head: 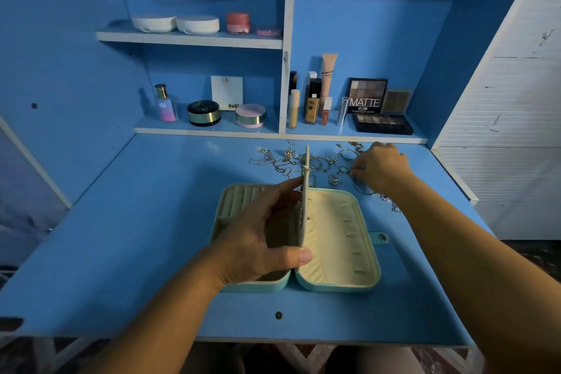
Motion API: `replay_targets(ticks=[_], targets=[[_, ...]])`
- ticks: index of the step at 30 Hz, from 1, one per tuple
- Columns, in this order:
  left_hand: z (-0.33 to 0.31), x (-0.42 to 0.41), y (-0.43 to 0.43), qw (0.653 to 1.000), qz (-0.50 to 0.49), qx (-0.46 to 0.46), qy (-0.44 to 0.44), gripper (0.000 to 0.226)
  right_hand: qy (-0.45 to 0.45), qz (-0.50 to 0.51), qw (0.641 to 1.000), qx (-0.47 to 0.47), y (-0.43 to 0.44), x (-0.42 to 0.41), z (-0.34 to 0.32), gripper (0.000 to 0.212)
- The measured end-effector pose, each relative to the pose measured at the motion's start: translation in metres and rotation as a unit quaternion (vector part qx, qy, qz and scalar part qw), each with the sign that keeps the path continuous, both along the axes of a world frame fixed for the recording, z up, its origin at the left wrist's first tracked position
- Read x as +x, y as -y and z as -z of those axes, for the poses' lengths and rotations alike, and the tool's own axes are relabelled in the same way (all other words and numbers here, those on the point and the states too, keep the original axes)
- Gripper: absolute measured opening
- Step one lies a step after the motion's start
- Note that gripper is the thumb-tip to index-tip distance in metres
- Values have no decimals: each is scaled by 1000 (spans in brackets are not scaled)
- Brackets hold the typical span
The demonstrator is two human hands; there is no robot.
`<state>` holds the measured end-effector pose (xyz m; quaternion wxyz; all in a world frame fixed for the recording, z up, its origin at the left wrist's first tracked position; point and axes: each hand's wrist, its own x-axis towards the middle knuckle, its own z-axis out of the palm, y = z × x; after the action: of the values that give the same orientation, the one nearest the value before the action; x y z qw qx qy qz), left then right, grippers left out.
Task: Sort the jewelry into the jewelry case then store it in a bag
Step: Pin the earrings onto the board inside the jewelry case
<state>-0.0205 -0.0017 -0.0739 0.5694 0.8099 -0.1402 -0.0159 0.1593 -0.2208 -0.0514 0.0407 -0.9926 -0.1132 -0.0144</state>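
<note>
Fronting cosmetics shelves, blue desk bears jewelry case.

One wide-angle head view looks forward and down from above the near edge of the desk, facing the shelves along its back edge. It sits close. The arms enter from the bottom of the frame, and the case lies mid-frame.

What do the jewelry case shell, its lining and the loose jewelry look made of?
Case shell: teal, smooth matte, likely faux leather. Lining: cream, soft puckers, probably velvet-like fabric. Jewelry: thin chains and rings glinting silvery, likely metal.
</note>
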Motion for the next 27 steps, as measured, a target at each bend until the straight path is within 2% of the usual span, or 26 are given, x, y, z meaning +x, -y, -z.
replay_targets(ticks=[4, 11, 13, 14, 16, 18, 20, 24, 27], targets=[[1, 0, -1, 1000, 6, -8, 4, 95, 19, 0, 1000, -8, 0, 3, 5, 23], [2, 0, -1, 1000, 6, -15, 7, 95, 56, -19, 994, -93, 1, 5, 15, 34], [3, 1, -1, 1000, 4, -16, 8, 95, 76, -26, 993, -90, 1, -1, 11, 33], [3, 1, -1, 1000, 4, -17, 9, 96, 94, -39, 994, -48, 0, -7, 8, 30], [4, 1, -1, 1000, 5, -20, 10, 96, 104, -79, 983, 129, -3, -26, 2, 19], [4, 1, -1, 1000, 3, -22, 13, 95, 60, -115, 939, 317, -10, -53, -6, 9], [5, 1, -1, 999, 5, -29, 12, 93, -18, -114, 886, 449, -20, -81, -8, 11], [4, 1, 1, 999, 7, -36, 9, 93, -78, -94, 795, 594, -37, -111, 4, 7], [4, 1, 0, 1000, 4, -29, 7, 94, -100, -90, 754, 643, -45, -117, 9, 7]])
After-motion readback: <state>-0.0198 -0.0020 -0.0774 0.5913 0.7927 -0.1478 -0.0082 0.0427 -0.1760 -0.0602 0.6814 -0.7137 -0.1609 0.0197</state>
